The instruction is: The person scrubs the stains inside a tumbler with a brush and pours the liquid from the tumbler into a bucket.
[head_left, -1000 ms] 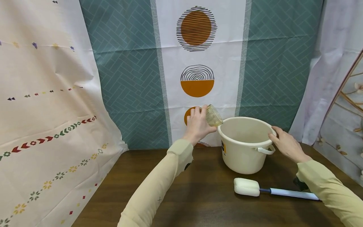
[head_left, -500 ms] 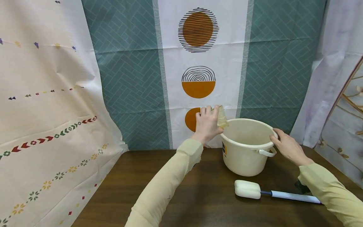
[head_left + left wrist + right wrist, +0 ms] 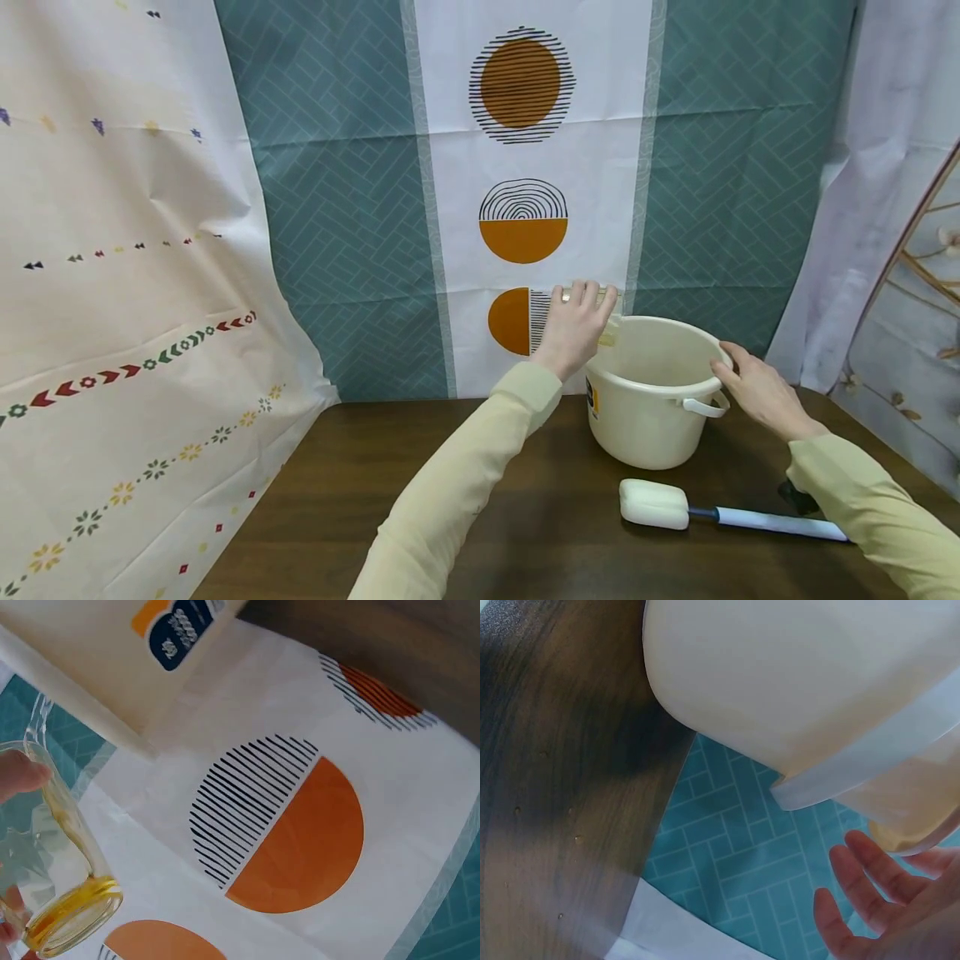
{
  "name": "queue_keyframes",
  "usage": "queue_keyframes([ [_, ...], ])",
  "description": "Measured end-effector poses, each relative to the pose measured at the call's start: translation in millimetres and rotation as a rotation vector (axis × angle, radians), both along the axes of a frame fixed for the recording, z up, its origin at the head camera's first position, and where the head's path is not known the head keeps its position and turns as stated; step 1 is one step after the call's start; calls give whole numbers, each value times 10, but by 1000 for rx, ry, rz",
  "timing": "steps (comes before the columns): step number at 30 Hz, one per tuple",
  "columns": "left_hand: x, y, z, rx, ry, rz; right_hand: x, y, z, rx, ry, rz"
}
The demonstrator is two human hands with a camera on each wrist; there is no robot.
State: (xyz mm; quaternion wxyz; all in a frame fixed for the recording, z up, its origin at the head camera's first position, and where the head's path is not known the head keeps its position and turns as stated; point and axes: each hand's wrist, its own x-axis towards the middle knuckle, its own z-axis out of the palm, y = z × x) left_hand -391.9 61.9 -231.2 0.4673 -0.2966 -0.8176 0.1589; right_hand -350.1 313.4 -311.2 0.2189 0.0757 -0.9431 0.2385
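My left hand grips a clear glass with a yellowish tint at its base. It is tipped over the left rim of a cream plastic bucket. A thin clear stream runs from the glass's mouth in the left wrist view. My right hand holds the bucket's right rim, with the thumb over the inner side. In the right wrist view several fingers hang loosely outside the wall. The bucket stands upright on the table; its bottom inside is hidden.
A sponge brush with a white head and a pale handle lies on the dark wooden table in front of the bucket. The bucket's white handle hangs at its right. Patterned cloths enclose the back and sides.
My left hand has moved right toward the bucket and tipped the glass further over its rim. My right hand stays on the rim.
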Motion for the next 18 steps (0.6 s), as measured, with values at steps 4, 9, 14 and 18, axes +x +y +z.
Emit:
queue_keyframes([
  [4, 1, 44, -20, -121, 89, -6, 8, -13, -9, -4, -6, 3],
  [9, 24, 69, -33, -234, 164, -53, 14, -18, -13, -5, -5, 9],
  [14, 32, 79, -35, -290, 195, -79, 10, -13, 1, 2, 21, -3],
  [18, 52, 76, -20, -262, 182, -97, 8, -15, 5, 8, 22, -11],
])
